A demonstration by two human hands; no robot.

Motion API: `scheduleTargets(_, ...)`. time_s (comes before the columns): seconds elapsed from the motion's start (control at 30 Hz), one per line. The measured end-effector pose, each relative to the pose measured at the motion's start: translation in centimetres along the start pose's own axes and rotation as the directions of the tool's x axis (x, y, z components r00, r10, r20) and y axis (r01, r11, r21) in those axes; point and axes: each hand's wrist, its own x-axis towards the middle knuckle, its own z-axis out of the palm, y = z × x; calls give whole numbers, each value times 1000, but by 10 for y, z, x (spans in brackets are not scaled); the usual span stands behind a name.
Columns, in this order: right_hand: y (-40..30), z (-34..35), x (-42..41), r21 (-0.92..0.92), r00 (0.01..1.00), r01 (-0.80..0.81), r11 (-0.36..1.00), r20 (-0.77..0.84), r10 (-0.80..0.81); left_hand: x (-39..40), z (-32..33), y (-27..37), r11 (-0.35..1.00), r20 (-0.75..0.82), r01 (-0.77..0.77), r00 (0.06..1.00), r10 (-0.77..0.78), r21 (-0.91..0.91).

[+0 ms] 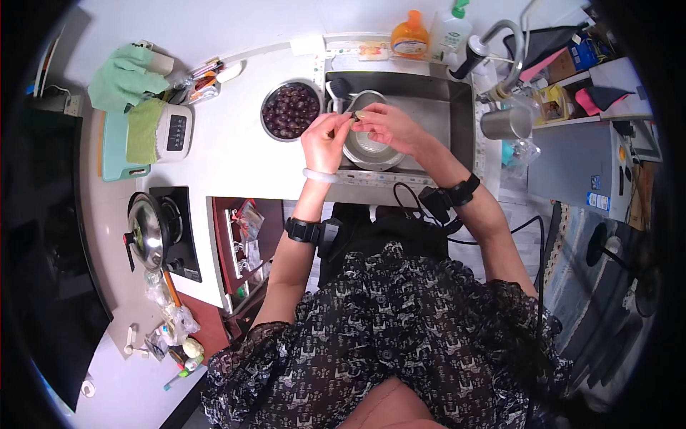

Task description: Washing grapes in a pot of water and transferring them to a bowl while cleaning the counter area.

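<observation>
My left hand (324,137) and my right hand (394,127) meet fingertip to fingertip above the sink (434,107). Pinched between them is a small dark thing (353,116), possibly a grape; the fingers hide most of it. Directly below, a round metal basin (378,165) sits in the sink, partly covered by my hands. Left of my left hand, on the counter, stands a metal bowl (265,128) full of dark purple grapes (291,111).
A dish brush (338,89) leans in the sink's back left corner. Bottles (410,38) stand behind the sink, and a faucet (514,48) rises at its right. A lidded pan (146,230) sits on the cooktop (187,252). Cables (540,257) hang beside my right arm.
</observation>
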Motion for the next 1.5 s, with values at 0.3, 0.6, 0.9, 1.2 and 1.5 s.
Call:
scheduleTargets(0.3, 4, -40, -34, 44, 996, -1, 999, -88, 5, -19, 53, 10, 886, -36, -283, 948, 318, 367)
scheduleTargets(0.6, -9, -55, -41, 173, 999, -11, 985, 51, 2, -14, 67, 4, 912, -24, 310, 944, -329, -269)
scheduleTargets(0.9, -12, -57, -36, 181, 973, 209, 961, 57, -222, -16, 79, 29, 700, 29, 393, 882, -471, -596)
scheduleTargets(1.2, -25, -44, -39, -111, 928, 366, 924, -35, -372, -6, 81, 30, 814, -12, 389, 899, -437, -430)
scheduleTargets(1.5, -25, -48, -29, -361, 862, 477, 802, 15, -506, -3, 80, 16, 858, -13, 379, 913, -408, -346)
